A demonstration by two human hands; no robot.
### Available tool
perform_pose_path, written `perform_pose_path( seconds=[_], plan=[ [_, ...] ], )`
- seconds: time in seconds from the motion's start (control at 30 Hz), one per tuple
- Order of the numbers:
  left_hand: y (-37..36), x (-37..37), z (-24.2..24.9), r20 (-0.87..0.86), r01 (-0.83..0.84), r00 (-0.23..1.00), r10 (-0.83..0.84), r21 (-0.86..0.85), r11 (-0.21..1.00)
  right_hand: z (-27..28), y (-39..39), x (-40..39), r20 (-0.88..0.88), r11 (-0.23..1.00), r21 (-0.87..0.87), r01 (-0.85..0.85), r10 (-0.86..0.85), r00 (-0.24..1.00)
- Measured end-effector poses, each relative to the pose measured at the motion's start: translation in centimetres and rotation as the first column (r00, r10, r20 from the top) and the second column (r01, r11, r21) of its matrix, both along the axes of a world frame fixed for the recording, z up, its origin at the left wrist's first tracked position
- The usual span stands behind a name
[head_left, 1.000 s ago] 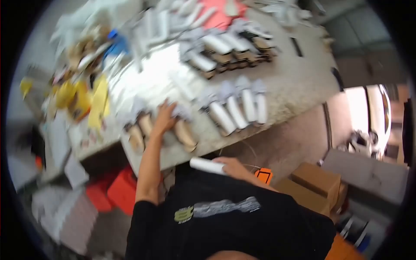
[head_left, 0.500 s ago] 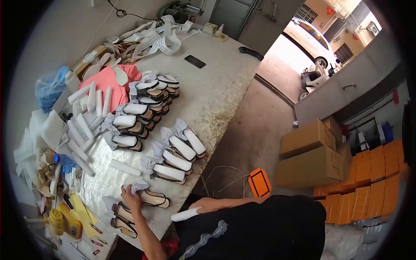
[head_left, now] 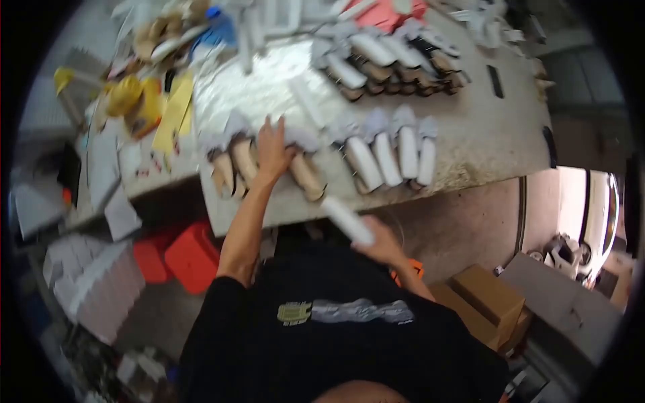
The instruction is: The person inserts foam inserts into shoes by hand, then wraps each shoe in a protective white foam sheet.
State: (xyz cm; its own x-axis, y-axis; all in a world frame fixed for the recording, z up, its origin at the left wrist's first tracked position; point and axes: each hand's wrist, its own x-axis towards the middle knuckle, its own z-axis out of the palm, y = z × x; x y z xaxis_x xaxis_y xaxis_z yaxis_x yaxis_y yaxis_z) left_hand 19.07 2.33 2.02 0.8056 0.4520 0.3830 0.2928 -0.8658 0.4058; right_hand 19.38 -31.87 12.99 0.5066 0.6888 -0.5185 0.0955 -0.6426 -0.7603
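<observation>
Sandals, tan-soled and stuffed with pale tissue [head_left: 306, 176], lie in a short row at the near edge of the worktable [head_left: 470, 144], the largest surface in view, pale and speckled. Left hand [head_left: 272, 149] rests flat on this row with fingers spread, pressing on a sandal and its tissue rather than closed around anything. To the right, a second row of four sandals with white foam inserts [head_left: 393, 151] lies side by side, toes pointing away from the table edge. Farther back, a third cluster of dark-soled sandals [head_left: 390, 57] stands near a pink sheet [head_left: 383, 10]. Below the table edge on the left, red containers [head_left: 178, 255] sit on the floor; brown cardboard boxes [head_left: 487, 302] stand lower right. Right hand [head_left: 379, 242] is held off the table, just in front of the black shirt, fingers wrapped around a white foam roll [head_left: 348, 220] that angles up toward the table edge. Yellow tool [head_left: 134, 101] and a yellow card [head_left: 175, 111] lie at the table's left end among blurred clutter.
</observation>
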Motion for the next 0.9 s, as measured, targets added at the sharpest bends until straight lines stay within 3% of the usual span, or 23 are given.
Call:
perform_pose_path(
  seconds=[0.03,0.07,0.1,0.13,0.17,0.2,0.23,0.27,0.37,0.43,0.6,0.8,0.9],
  plan=[
    [-2.5,-2.8,1.9,-0.071,-0.054,0.996,0.053,-0.008,0.999,1.5,0.7,0.6,-0.060,0.975,0.010,0.222,-0.221,0.973],
    [-4.7,-4.5,3.5,-0.026,-0.177,0.984,0.177,-0.278,0.944,3.5,1.6,1.2,-0.100,0.946,-0.018,0.323,-0.323,0.941],
    [-6.6,-5.6,4.2,0.008,-0.259,0.951,0.309,-0.526,0.810,4.9,2.6,1.9,-0.122,0.902,-0.048,0.430,-0.432,0.893],
    [-8.6,-7.2,3.6,-0.148,-0.312,0.936,0.318,-0.767,0.561,3.1,2.6,2.2,0.056,0.918,0.080,0.389,-0.394,0.917],
    [-10.4,-8.5,2.9,-0.288,-0.354,0.918,0.271,-0.904,0.239,1.4,2.6,2.2,0.236,0.922,0.200,0.331,-0.373,0.897],
    [-11.6,-8.4,3.0,-0.311,-0.377,0.908,0.281,-0.898,0.225,1.3,3.8,2.2,0.220,0.929,0.184,0.322,-0.358,0.907],
    [-12.7,-7.6,3.3,-0.297,-0.269,0.888,0.351,-0.955,-0.127,1.5,5.7,2.6,0.241,0.954,0.171,0.244,-0.281,0.929],
    [-13.3,-7.4,3.3,-0.304,-0.094,0.855,0.421,-0.888,-0.449,1.4,7.6,2.9,0.261,0.973,0.157,0.167,-0.204,0.943],
    [-13.1,-7.3,1.3,-0.291,-0.014,0.839,0.460,-0.857,-0.516,0.4,12.4,2.9,0.303,0.987,0.158,0.043,-0.089,0.949],
    [-12.3,-6.9,0.2,-0.249,0.085,0.828,0.502,-0.830,-0.551,0.6,15.3,3.2,0.185,0.999,-0.039,0.004,0.003,0.983],
    [-12.2,-7.3,0.7,-0.232,0.121,0.840,0.490,-0.801,-0.587,-2.7,19.1,3.2,0.177,0.978,-0.202,-0.044,0.081,0.981],
    [-11.8,-7.9,0.8,-0.177,0.167,0.874,0.452,-0.765,-0.622,-5.9,20.7,3.7,0.260,0.987,-0.157,-0.039,0.079,0.962],
    [-11.1,-8.6,-0.2,-0.138,0.168,0.915,0.379,-0.724,-0.669,-7.6,20.8,3.4,0.395,0.994,-0.048,-0.099,0.110,0.912]
  ],
)
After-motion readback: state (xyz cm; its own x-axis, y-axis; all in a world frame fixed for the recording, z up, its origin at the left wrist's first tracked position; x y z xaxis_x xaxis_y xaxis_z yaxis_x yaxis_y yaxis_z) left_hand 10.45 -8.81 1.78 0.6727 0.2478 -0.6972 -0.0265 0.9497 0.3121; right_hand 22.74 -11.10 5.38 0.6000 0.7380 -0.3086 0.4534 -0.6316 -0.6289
